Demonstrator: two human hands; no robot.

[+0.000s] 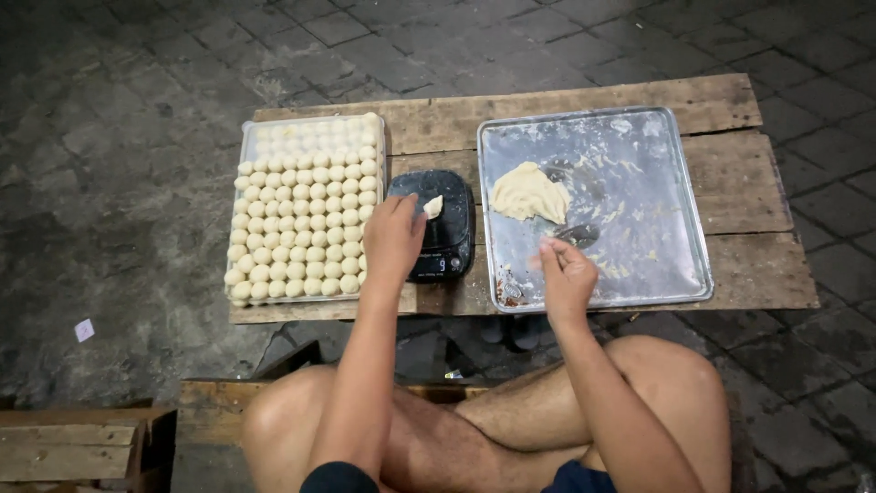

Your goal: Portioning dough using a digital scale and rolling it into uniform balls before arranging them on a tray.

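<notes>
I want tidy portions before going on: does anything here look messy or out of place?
Mostly orderly: the dough balls sit in neat rows. Only the metal tray looks messy, smeared with dough scraps around the dough lump.

left hand (394,239) pinching, right hand (566,278) loosely curled

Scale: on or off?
On. The scale's front display is lit, with a small dough piece on its platform under the left hand.
</notes>
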